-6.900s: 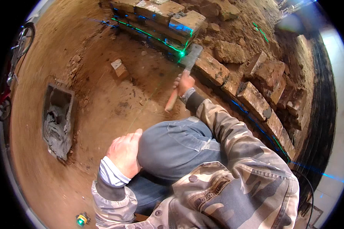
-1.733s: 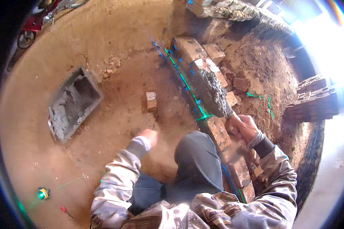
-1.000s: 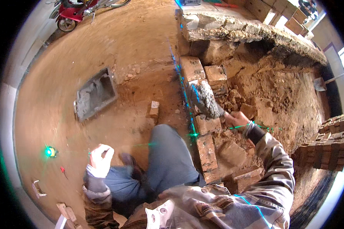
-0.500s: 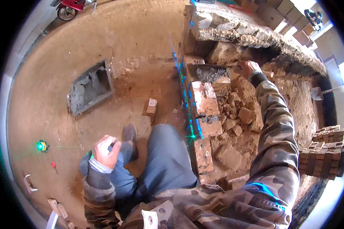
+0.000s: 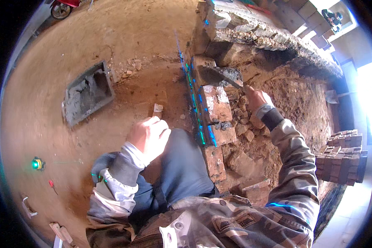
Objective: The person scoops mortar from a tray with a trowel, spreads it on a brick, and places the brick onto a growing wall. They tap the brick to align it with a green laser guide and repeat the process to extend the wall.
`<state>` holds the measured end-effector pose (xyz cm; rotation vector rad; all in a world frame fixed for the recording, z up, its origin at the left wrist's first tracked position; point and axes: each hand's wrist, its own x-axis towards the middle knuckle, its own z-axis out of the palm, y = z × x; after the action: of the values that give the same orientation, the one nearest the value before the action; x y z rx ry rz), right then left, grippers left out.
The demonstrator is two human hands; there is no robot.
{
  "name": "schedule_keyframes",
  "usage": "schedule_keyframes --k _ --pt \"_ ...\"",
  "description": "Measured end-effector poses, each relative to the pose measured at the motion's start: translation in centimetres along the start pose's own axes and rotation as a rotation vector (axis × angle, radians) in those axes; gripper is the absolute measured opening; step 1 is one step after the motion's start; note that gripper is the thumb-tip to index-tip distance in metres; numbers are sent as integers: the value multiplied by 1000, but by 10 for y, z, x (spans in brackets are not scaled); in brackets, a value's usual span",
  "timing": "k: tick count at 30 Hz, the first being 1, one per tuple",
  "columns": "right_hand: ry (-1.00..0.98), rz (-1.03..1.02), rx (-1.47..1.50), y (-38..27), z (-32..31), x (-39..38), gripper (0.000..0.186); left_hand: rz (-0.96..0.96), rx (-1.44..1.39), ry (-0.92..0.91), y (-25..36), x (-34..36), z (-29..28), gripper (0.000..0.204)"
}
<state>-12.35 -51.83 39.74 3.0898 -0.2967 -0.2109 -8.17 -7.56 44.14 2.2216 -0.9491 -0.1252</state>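
Observation:
My right hand (image 5: 255,97) grips a trowel (image 5: 221,76) whose blade lies flat over the far end of a low row of red bricks (image 5: 215,103), with grey mortar on it. A blue-green laser line runs along the row's left face. My left hand (image 5: 149,136) is loosely closed above my knee, holding nothing that I can see. A single loose brick (image 5: 157,110) stands on the dirt just beyond that hand.
A mortar tub (image 5: 88,93) with grey mortar sits on the dirt floor at left. A laser level (image 5: 37,164) glows green at far left. Rubble fills the pit right of the row. A brick stack (image 5: 341,157) stands at right. An old wall (image 5: 268,33) runs behind.
My view has swung back over the brick row. My right hand has brought the trowel onto the far bricks, and my left hand has risen toward my knee.

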Motion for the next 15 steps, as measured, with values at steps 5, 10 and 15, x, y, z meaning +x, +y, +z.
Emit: schedule_keyframes --k 5,10,15 --pt "85 -55 84 2 7 -4 24 -46 17 -8 -8 7 2 13" --pt "-164 162 628 -7 -7 15 39 36 50 34 -21 16 8 12" --pt "-169 128 539 37 10 24 42 33 55 48 -26 18 8 12"
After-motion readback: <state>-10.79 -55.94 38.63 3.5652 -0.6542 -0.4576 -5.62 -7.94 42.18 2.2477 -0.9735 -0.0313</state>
